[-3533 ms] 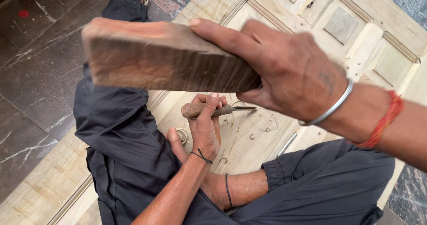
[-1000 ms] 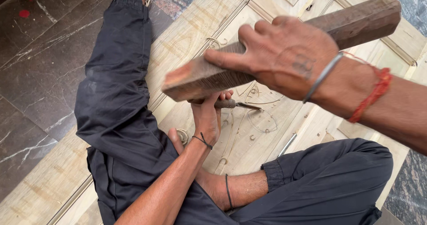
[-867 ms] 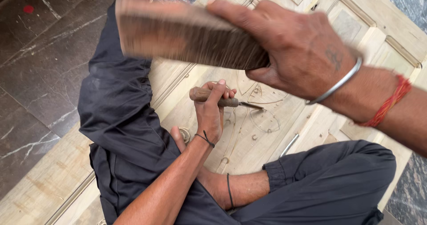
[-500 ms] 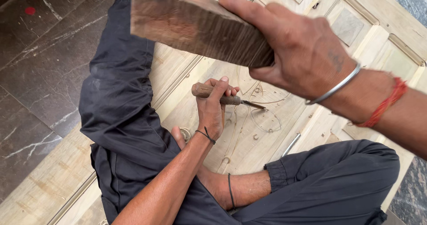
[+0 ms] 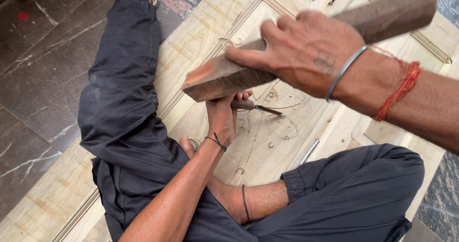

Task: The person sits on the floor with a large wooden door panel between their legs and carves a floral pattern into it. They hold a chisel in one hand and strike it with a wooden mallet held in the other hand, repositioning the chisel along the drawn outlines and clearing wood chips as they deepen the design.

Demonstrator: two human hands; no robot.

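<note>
My right hand [image 5: 306, 55] grips a long brown wooden block [image 5: 220, 77] and holds it down against the butt of a chisel. My left hand [image 5: 222, 120] is wrapped around the chisel's wooden handle, and the chisel's metal blade [image 5: 265, 109] points right onto a pale wooden door panel [image 5: 277, 141] with pencilled curves and carved cuts. The block's near end covers the top of my left fingers. A metal bangle and red thread sit on my right wrist, a black thread on my left.
I sit on the door panel with legs in dark trousers [image 5: 124, 108] spread over it. Dark stone floor [image 5: 33, 55] lies to the left. A thin metal tool [image 5: 310, 151] lies on the panel by my right knee.
The wooden block was raised half a second ago and has swung down onto the chisel's end. My left hand and the chisel stayed in the same spot.
</note>
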